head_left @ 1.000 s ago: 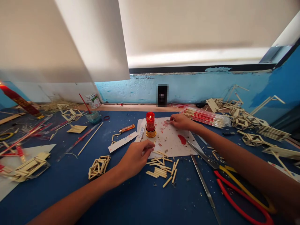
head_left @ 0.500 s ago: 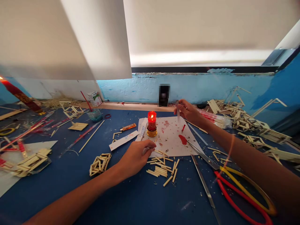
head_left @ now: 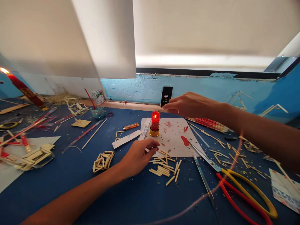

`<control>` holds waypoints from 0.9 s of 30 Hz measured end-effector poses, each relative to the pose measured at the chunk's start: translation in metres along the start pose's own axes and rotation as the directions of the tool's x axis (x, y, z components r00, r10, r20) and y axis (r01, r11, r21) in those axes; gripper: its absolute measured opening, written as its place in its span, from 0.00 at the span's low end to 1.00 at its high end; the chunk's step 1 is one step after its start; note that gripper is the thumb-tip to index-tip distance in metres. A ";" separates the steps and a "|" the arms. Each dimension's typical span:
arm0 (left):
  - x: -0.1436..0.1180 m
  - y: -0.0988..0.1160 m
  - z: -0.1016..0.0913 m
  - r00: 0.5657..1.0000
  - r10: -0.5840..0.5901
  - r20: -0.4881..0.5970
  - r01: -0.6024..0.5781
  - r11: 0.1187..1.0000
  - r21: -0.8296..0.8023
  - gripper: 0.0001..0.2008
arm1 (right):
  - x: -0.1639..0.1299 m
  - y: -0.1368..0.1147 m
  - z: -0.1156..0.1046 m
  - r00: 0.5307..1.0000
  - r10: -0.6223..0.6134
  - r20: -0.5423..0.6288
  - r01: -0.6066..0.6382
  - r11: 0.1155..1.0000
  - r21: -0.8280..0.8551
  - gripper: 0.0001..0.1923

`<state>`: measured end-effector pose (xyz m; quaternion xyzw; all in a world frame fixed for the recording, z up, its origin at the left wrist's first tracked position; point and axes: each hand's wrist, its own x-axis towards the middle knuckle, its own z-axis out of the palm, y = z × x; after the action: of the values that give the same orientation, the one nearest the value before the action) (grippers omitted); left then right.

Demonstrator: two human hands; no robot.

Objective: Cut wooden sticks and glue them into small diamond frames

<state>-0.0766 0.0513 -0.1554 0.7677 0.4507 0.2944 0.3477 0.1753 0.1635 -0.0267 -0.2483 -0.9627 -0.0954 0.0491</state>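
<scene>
- Red glows through the small lit candle in its brass-coloured holder (head_left: 155, 124), which stands at the far left corner of a white sheet of paper spotted with red wax (head_left: 174, 141) on the blue table top (head_left: 131, 200).
- The right hand (head_left: 187, 104) hovers just above and behind the candle, palm down, fingers drawn together at the tips. It seems to pinch a thin stick whose end reaches toward the flame, but that stick is too small and blurred to be sure of.
- The left hand (head_left: 138, 156) rests on the table in front of the candle, at the near left edge of the paper, thumb and forefinger closed on a short pale wooden stick.
- A loose pile of short cut pale wooden sticks (head_left: 164, 165) lies just right of the left hand, in front of the candle.
- A small lattice of glued sticks (head_left: 103, 161) lies left of that hand, farther from the candle.
- Scissors with red and yellow loop handles (head_left: 234, 187) lie well to the right and nearer than the candle, blades pointing at the paper.
- An orange lighter (head_left: 130, 126) and a white paper strip (head_left: 125, 139) lie just left of the candle.
- A bundle of red-tipped sticks in clear wrap (head_left: 208, 123) lies right of the candle, under the right forearm.
</scene>
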 end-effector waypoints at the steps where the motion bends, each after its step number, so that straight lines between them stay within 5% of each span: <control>1: -0.001 0.000 0.000 1.000 0.001 0.000 -0.001 1.000 -0.003 0.09 | 0.004 -0.002 -0.005 0.999 -0.019 0.030 0.021 0.997 -0.075 0.13; 9: -0.001 0.001 0.000 1.000 0.014 0.003 -0.014 1.000 -0.014 0.09 | 0.030 -0.006 -0.020 0.975 -0.111 0.193 0.181 0.901 -0.395 0.10; 27: -0.006 0.006 0.000 0.998 0.042 0.051 -0.042 0.999 -0.003 0.08 | 0.042 -0.005 -0.012 0.946 -0.135 0.294 0.267 0.838 -0.477 0.14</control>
<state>-0.0762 0.0443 -0.1514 0.7838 0.4252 0.2824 0.3538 0.1369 0.1762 -0.0095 -0.1591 -0.9221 -0.3196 -0.1494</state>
